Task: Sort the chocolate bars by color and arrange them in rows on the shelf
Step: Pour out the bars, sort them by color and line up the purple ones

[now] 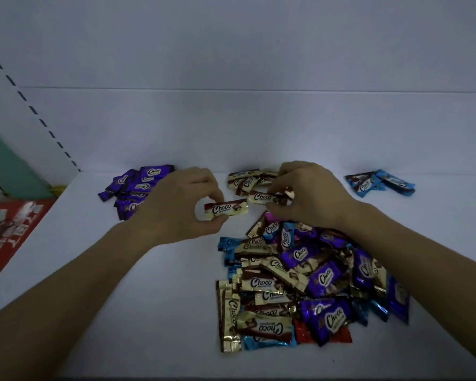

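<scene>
A mixed heap of chocolate bars (308, 281) in gold, purple, blue and red wrappers lies on the white shelf (154, 312) at front right. Sorted groups sit at the back: purple bars (134, 188) on the left, gold bars (245, 178) in the middle, blue bars (379, 182) on the right. My left hand (182, 204) pinches one gold bar (227, 209) between thumb and fingers, just above the shelf. My right hand (311, 196) holds another gold bar (265, 198) beside the gold group.
The shelf's white back wall (231, 127) rises right behind the sorted groups. A perforated upright (30, 105) bounds the left side. A red printed box (8, 237) lies outside the shelf at far left.
</scene>
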`<state>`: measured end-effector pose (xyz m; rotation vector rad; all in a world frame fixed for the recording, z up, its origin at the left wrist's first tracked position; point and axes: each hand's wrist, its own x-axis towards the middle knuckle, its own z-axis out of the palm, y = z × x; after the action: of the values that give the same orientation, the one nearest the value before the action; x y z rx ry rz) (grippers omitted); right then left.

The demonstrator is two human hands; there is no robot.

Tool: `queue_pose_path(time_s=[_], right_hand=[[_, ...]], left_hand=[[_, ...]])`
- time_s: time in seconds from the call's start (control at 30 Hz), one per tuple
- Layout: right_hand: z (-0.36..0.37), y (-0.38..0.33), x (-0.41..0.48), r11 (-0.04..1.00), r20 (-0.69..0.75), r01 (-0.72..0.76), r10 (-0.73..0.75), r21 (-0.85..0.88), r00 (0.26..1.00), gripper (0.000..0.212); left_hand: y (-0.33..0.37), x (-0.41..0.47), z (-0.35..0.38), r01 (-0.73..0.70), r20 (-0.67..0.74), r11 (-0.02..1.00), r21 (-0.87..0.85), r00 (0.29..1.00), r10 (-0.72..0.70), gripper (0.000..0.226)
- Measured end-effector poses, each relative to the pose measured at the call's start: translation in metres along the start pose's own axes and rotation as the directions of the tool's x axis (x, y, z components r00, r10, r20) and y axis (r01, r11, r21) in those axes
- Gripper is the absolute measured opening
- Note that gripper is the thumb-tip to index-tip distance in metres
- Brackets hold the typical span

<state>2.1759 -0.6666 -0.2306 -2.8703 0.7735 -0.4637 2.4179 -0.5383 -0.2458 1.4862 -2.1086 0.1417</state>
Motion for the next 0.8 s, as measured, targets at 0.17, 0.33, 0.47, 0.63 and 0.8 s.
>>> queue_pose_path(time_s=[0.17,0.33,0.47,0.63,0.8], right_hand=[[0.006,0.035,0.019,0.991,-0.037,-0.130,0.129,-0.028,0.991,0.032],[0.017,0.050,0.031,0.979,-0.028,-0.199,0.198,-0.034,0.980,0.029],[0.022,0.052,0.035,0.977,-0.029,-0.207,0.206,-0.039,0.978,0.028],[0.019,0.050,0.030,0.977,-0.048,-0.214,0.213,-0.011,0.976,0.041],[0.001,0.031,0.004,0.985,-0.117,-0.161,0.168,0.066,0.979,0.034]], left_hand=[[-0.022,0.039,0.031,0.157,-0.056,0.987,0.014,0.986,-0.156,0.033],[-0.033,0.056,0.059,0.223,-0.007,0.972,0.069,0.975,-0.223,0.027],[-0.036,0.061,0.065,0.234,0.023,0.971,0.056,0.972,-0.236,0.033],[-0.032,0.059,0.056,0.247,0.037,0.969,0.018,0.968,-0.247,0.048],[-0.018,0.042,0.041,0.269,-0.063,0.962,-0.032,0.961,-0.271,0.028]])
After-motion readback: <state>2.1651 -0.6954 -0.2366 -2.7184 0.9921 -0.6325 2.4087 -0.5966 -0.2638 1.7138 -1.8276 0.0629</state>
